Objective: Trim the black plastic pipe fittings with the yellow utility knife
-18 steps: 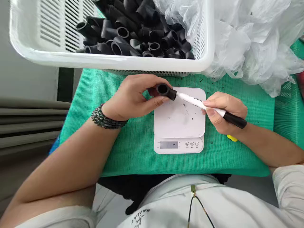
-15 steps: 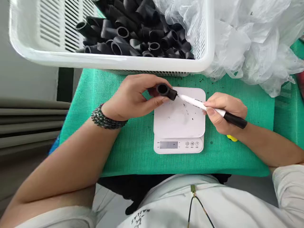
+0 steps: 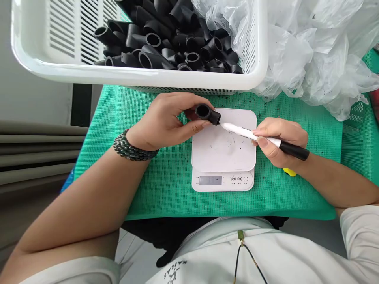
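A short black rubber tube [image 3: 211, 114] with a wide round opening is pinched between the thumb and fingers of my left hand [image 3: 174, 118]. My right hand [image 3: 281, 138] grips a white pen-shaped tool [image 3: 241, 131] with a black end. The tool's thin tip is at the lower edge of the tube's narrower end; whether they touch is too small to tell. Beneath both lies a white digital scale [image 3: 223, 154] with small black specks on its plate.
A white basket [image 3: 142, 77] full of black rubber tubes [image 3: 154, 39] stands at the back. Crumpled clear plastic bags [image 3: 314, 55] lie at the back right. A yellow object [image 3: 289, 172] sits under my right forearm. Green mesh cloth [image 3: 166, 189] covers the table.
The tool in my right hand has shifted slightly down at its tip, from the face of the tube's end to its lower edge. My left hand and the tube have hardly moved.
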Available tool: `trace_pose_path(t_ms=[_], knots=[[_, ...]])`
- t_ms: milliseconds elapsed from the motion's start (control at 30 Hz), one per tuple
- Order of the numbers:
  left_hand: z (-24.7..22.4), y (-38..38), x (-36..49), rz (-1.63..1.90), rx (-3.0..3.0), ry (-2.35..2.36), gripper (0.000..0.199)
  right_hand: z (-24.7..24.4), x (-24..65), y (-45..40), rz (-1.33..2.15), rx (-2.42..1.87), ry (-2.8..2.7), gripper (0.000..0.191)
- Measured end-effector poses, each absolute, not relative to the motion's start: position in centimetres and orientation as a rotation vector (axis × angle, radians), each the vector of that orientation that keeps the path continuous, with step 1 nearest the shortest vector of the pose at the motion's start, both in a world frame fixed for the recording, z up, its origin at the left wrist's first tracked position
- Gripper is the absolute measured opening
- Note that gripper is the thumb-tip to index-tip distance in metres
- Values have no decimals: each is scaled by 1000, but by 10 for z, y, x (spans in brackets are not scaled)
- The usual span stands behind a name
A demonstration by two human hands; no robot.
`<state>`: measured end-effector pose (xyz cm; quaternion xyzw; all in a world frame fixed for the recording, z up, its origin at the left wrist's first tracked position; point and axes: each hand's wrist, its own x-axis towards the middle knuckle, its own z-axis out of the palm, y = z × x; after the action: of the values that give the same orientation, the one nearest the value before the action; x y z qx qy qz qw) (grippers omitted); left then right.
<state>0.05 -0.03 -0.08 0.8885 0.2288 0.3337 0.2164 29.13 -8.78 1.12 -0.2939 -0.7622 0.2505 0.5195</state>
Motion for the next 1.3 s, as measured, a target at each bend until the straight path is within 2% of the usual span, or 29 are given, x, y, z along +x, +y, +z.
trace_pose_path(t_ms=[400,533,1133,1300], knots=[[0,0,1,900,2459,659,25,11,291,-87,565,-676,-1858,14],[0,0,2,915,2458,650,26,9,291,-88,504,-785,-1864,11],[0,0,1,879,2439,687,26,11,290,-87,557,-684,-1826,18],[-1,0,1,900,2444,673,24,10,291,-88,528,-805,-1873,11]])
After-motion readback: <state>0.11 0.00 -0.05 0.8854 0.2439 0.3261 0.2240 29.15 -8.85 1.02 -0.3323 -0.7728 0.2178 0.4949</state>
